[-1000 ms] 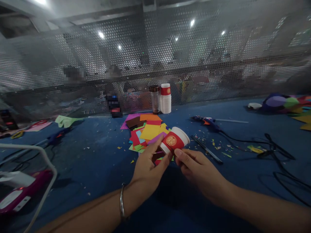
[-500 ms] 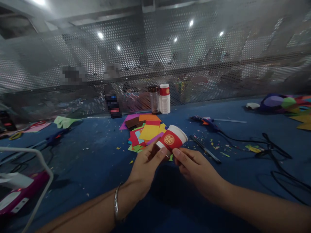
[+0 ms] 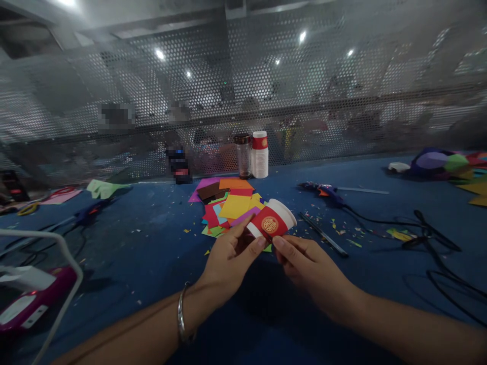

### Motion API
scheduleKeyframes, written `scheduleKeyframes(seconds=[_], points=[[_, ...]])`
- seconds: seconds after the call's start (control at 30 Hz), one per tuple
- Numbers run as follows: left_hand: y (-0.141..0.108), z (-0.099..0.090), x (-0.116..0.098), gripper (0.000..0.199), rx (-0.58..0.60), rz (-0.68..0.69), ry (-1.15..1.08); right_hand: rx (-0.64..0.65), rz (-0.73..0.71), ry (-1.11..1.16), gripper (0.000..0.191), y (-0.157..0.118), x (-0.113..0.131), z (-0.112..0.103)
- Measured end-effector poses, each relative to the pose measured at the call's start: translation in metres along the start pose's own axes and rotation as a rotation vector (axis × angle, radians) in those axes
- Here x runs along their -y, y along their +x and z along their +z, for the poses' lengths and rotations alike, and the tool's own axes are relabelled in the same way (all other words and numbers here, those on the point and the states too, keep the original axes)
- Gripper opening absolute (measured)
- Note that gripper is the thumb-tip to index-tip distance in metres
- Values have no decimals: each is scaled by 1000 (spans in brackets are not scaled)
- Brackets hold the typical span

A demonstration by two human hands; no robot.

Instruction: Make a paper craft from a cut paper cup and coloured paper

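A white paper cup (image 3: 272,220) with a red band and a gold emblem lies tilted between my hands, its rim toward the upper right. My left hand (image 3: 232,258) grips its base end, thumb on the lower side. With thumb and fingers pinched, my right hand (image 3: 304,258) holds the cup's lower edge near the band. Just behind the cup is a pile of coloured paper sheets (image 3: 235,207). Farther back a stack of white cups (image 3: 260,162), topped by a red-banded one, stands beside a glass jar (image 3: 243,158).
A blue glue gun (image 3: 330,194) with a black cable and a dark pen-like stick (image 3: 323,234) lie to the right among paper scraps. At the left are a magenta power strip (image 3: 34,304), a white cable and another glue gun (image 3: 89,212). A perforated metal screen (image 3: 213,91) rises behind.
The cup has turned slightly in my fingers, so its emblem sits a little lower and farther right. The whole view has shifted slightly. Both hands keep their hold.
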State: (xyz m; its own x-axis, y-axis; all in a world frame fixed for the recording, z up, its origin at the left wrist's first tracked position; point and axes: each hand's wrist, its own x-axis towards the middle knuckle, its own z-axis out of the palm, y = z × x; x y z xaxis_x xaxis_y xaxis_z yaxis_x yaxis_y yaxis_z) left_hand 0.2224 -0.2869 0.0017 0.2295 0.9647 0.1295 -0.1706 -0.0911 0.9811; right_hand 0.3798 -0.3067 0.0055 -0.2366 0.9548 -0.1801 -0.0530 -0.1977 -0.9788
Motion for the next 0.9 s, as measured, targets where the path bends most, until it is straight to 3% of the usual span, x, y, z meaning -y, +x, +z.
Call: scheduleKeyframes(seconds=[0.47,0.9], points=[[3,0,1,47,-33,-13,11,-11,12,15,56,2,2,2],[-1,-2,3,54,-49,33,215,-52,19,2,57,0,3,6]])
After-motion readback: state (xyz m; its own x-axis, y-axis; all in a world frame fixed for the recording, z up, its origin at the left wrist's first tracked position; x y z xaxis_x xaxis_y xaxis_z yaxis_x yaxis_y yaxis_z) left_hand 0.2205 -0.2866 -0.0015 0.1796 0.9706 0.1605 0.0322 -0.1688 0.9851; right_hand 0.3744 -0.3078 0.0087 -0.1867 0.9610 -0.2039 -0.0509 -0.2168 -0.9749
